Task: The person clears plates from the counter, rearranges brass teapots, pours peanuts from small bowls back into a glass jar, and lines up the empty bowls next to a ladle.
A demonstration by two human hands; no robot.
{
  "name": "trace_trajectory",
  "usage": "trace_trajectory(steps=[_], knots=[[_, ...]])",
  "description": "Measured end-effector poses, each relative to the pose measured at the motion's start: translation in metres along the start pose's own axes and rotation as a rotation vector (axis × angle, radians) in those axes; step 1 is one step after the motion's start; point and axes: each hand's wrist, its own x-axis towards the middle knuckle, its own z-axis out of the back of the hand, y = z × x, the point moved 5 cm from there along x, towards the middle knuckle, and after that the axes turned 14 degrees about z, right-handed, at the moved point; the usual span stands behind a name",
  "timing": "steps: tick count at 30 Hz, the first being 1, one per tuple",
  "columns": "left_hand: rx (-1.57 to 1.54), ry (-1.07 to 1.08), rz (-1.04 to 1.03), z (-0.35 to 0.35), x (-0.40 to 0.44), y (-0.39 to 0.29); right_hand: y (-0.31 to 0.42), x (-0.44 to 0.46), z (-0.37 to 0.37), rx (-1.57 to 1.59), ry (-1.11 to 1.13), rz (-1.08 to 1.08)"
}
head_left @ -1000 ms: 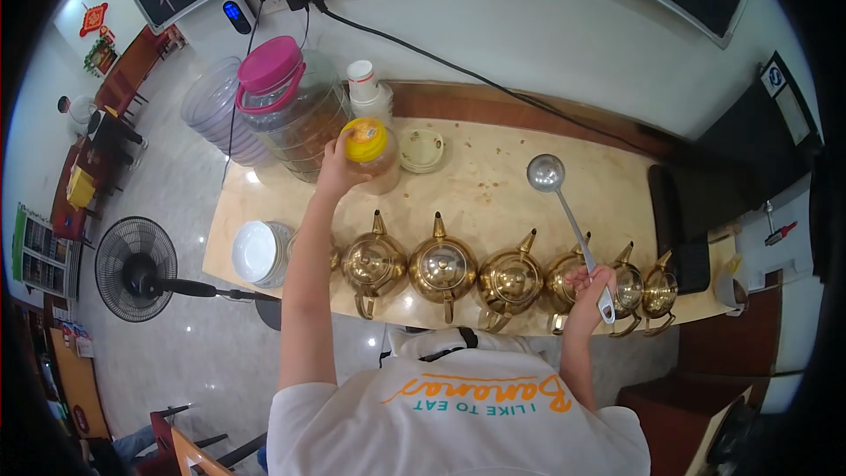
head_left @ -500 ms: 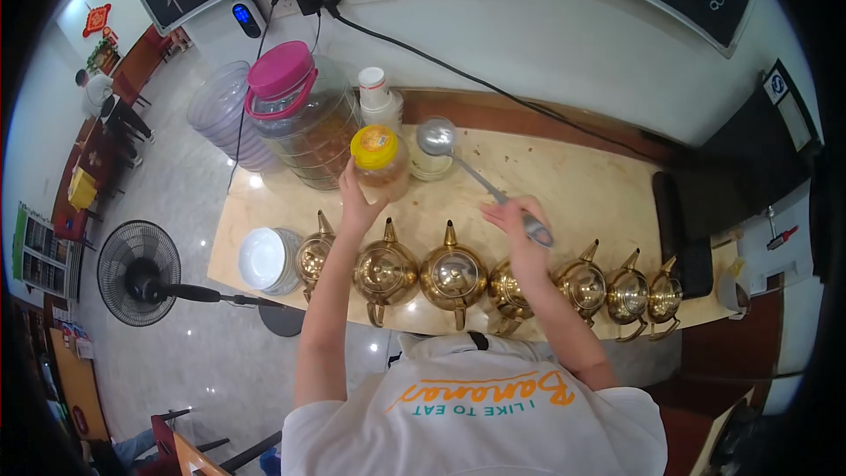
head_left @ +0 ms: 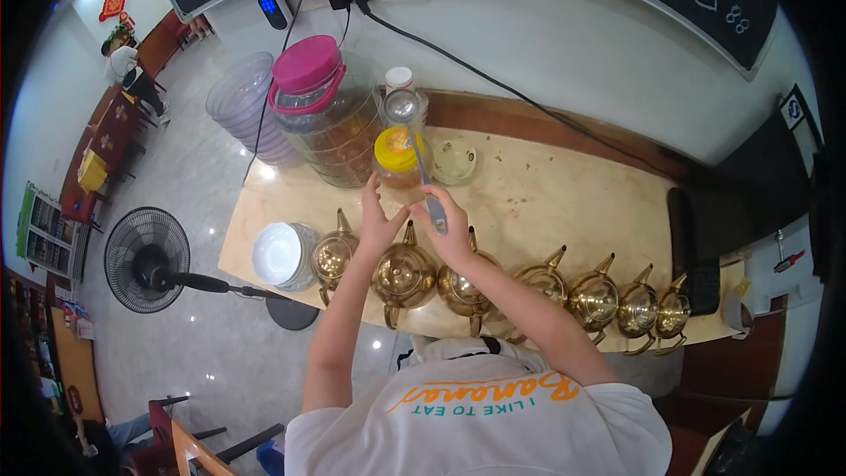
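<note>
A clear jar with a yellow lid point(head_left: 396, 151) and brownish contents stands on the counter. My left hand point(head_left: 380, 218) cups its near left side, fingers and thumb curved against the lower wall. In my right hand point(head_left: 452, 227) is a metal ladle point(head_left: 403, 107), gripped by the handle; its bowl is raised beyond the jar and the handle crosses the lid. My right fingers come close to the jar's near side; whether they touch it, I cannot tell. Right of the jar sits a small pale green dish point(head_left: 456, 163). Brass teapots point(head_left: 404, 274) line the front edge, some partly behind my arms.
A large glass jar with a pink lid point(head_left: 307, 64) stands left, beside stacked clear tubs point(head_left: 240, 97). White bowls point(head_left: 280, 256) are stacked front left, near a fan point(head_left: 147, 258). White cups point(head_left: 399, 79) stand behind. A black cable point(head_left: 493, 79) runs along the wall. Another person point(head_left: 123, 66) is far left.
My right hand has moved left with the ladle, bringing it from right of the jar to across its lid. My left hand has slid slightly lower on the jar. The view has shifted slightly.
</note>
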Motion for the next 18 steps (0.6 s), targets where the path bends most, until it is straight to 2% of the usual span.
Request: trace_trajectory(steps=[3, 6, 9, 12, 18], knots=[[-0.123, 0.028, 0.174, -0.002, -0.009, -0.004, -0.008, 0.003, -0.008, -0.11, 0.129, 0.053], [-0.385, 0.199, 0.206, -0.007, -0.004, 0.001, -0.009, 0.003, -0.016, -0.195, 0.213, 0.19], [-0.599, 0.271, 0.425, -0.01, -0.011, -0.004, -0.01, 0.001, -0.024, -0.178, 0.357, 0.171], [-0.578, 0.284, 0.439, -0.011, -0.015, -0.01, -0.014, -0.001, -0.03, -0.269, 0.42, 0.337], [-0.541, 0.299, 0.467, -0.009, -0.01, -0.003, -0.016, 0.0, -0.034, -0.341, 0.471, 0.359]])
